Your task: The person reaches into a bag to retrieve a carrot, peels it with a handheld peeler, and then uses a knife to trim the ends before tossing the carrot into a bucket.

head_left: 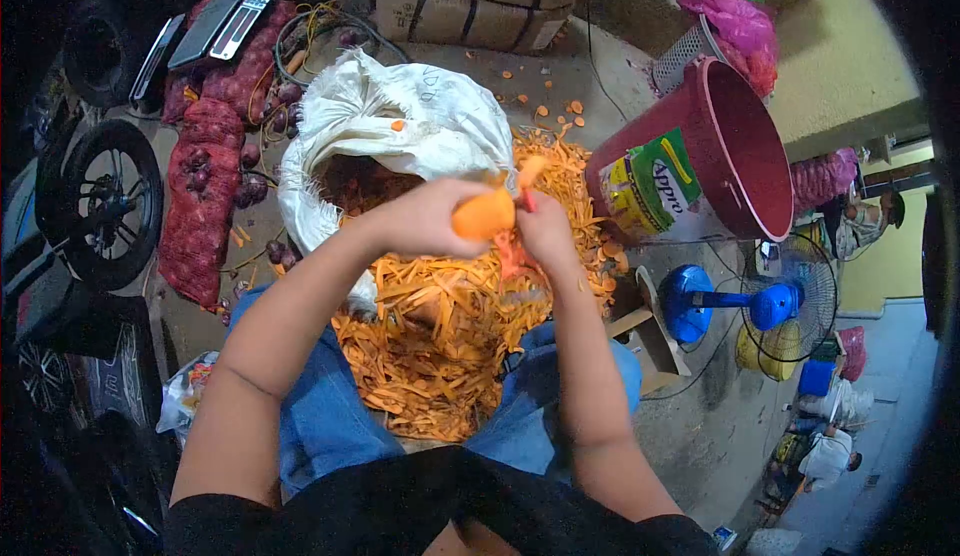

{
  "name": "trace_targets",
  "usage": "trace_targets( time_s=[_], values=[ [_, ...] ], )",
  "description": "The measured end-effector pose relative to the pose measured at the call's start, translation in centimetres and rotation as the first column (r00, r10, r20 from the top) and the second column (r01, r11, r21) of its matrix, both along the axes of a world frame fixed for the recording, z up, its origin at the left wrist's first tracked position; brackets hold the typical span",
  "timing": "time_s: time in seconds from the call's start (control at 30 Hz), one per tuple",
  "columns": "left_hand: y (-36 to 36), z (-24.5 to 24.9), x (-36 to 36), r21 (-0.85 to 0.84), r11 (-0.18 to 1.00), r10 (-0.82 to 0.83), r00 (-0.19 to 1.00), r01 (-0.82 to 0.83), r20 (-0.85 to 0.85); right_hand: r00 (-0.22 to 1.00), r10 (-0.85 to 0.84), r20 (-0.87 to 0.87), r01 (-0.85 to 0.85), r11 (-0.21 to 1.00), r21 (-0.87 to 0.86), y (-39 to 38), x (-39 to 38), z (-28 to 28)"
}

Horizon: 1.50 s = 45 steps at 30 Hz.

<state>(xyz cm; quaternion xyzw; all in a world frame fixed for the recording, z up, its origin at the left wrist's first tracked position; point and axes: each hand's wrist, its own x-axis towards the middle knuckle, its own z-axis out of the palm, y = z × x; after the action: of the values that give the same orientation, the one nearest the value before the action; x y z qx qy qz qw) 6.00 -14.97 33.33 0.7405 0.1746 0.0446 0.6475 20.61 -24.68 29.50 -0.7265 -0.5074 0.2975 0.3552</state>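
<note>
The left hand (432,218) grips a carrot (484,217) above the peels (430,381); the right hand (548,233) is closed around a red tool (527,199), probably a peeler, close by it. Peeling seems to be the step in hand; the next stroke calls for a steady carrot and fingers clear of the blade. Beyond, the sack (440,106) gapes, its contents unclear. The bucket (705,116) shows only inner wall; the net bag (195,226) holds onions.

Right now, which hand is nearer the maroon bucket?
Right. The right hand is left of the bucket, apart from it; the left hand, holding a carrot, is farther left.
</note>
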Motion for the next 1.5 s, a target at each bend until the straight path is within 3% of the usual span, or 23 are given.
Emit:
trace_targets(
  time_s=[0.07,0.13,0.2,0.23,0.27,0.33,0.43,0.53,0.6,0.67,0.7,0.73,0.8,0.83,0.93,0.97,1.0,1.07,1.1,1.13,1.2,1.3,1.5],
  values=[
    [-1.2,1.2,-0.3,0.153,0.974,-0.198,0.961,0.170,0.194,0.937,-0.315,-0.153,0.278,0.934,-0.224,0.4,1.7,-4.3],
    [-1.3,1.3,-0.4,0.075,0.986,-0.160,0.979,0.152,0.127,0.949,-0.231,-0.215,0.203,0.969,-0.143,0.5,2.0,-6.5],
    [-1.4,0.8,0.2,0.023,0.999,0.034,0.932,-0.046,0.361,0.957,-0.230,-0.175,0.210,0.970,-0.125,0.7,0.3,-4.9],
    [-1.3,1.1,0.1,-0.083,0.996,0.043,0.929,-0.013,0.367,0.959,-0.246,-0.142,0.211,0.952,-0.220,0.7,0.0,-3.4],
    [-1.2,1.0,0.0,-0.084,0.996,0.042,0.928,-0.012,0.369,0.959,-0.247,-0.139,0.213,0.952,-0.221,0.7,-0.1,-3.5],
    [-0.9,0.7,-0.2,0.127,0.991,-0.003,0.936,-0.045,0.352,0.967,-0.225,-0.119,0.211,0.970,-0.118,0.8,-0.4,-4.0],
    [-1.0,0.6,-0.4,0.059,0.997,0.030,0.934,-0.055,0.355,0.983,-0.156,-0.096,0.122,0.948,-0.295,0.9,-1.2,-2.4],
    [-1.1,0.0,0.0,-0.026,0.994,0.110,0.940,-0.107,0.323,0.954,-0.119,-0.274,0.065,0.978,-0.198,0.9,-2.1,-6.0],
    [-1.7,-0.3,0.6,0.032,0.976,0.188,0.913,-0.214,0.362,0.974,-0.032,-0.225,-0.007,0.985,-0.172,1.1,-3.8,-6.9],
    [-2.0,-0.8,1.1,0.088,0.942,0.262,0.876,-0.323,0.406,0.713,0.075,-0.697,0.129,0.963,0.237,0.5,-6.4,-4.7],
    [-2.1,-1.4,1.4,0.218,0.919,0.212,0.879,-0.328,0.427,0.560,0.051,-0.827,0.151,0.975,0.162,0.9,-6.5,-2.9],
    [-2.2,-1.7,1.5,0.344,0.879,0.159,0.884,-0.330,0.440,0.560,0.050,-0.827,0.150,0.975,0.161,0.9,-6.2,-2.3],
    [-1.9,-0.7,1.4,0.426,0.825,0.166,0.879,-0.372,0.446,0.318,-0.231,-0.919,0.179,0.967,-0.182,0.8,-5.0,-1.7],
    [-1.4,-0.5,1.2,0.425,0.832,0.201,0.908,-0.356,0.368,0.160,-0.090,-0.983,0.267,0.963,-0.044,1.6,-4.0,-4.2],
    [-0.2,-0.7,0.9,0.450,0.804,0.271,0.913,-0.388,0.304,0.273,-0.259,-0.926,0.465,0.879,-0.109,1.4,-2.5,-1.3],
    [-0.1,-0.7,0.8,0.425,0.839,0.255,0.936,-0.339,0.243,0.460,-0.365,-0.809,0.488,0.866,-0.113,1.2,-1.8,-2.0],
    [-0.1,-0.8,0.8,0.394,0.872,0.235,0.955,-0.290,0.182,0.459,-0.365,-0.810,0.487,0.866,-0.114,1.2,-1.4,-2.7],
    [-0.2,-2.7,1.0,0.407,0.860,0.233,0.947,-0.306,0.220,0.742,-0.289,-0.605,0.447,0.886,0.125,1.1,-0.9,-3.5],
    [-0.2,-2.7,0.9,0.437,0.862,0.233,0.967,-0.256,0.106,0.849,-0.383,-0.365,0.448,0.887,0.112,0.9,-1.6,-1.5],
    [-0.2,-2.7,0.9,0.462,0.864,0.232,0.973,-0.201,-0.011,0.848,-0.383,-0.366,0.449,0.887,0.111,0.8,-1.8,-0.8],
    [0.2,-2.3,0.9,0.453,0.869,0.229,0.973,-0.200,-0.009,0.936,-0.351,-0.028,0.352,0.931,0.095,0.7,-1.8,0.0],
    [0.6,-1.9,0.9,0.417,0.837,0.328,0.935,-0.354,0.133,0.964,-0.264,0.017,0.260,0.960,0.107,0.2,-1.9,1.1],
    [0.4,-1.4,1.0,0.492,0.797,0.318,0.936,-0.351,0.152,0.963,-0.182,0.198,0.188,0.982,-0.011,-0.3,-2.7,1.5]
  ],
)
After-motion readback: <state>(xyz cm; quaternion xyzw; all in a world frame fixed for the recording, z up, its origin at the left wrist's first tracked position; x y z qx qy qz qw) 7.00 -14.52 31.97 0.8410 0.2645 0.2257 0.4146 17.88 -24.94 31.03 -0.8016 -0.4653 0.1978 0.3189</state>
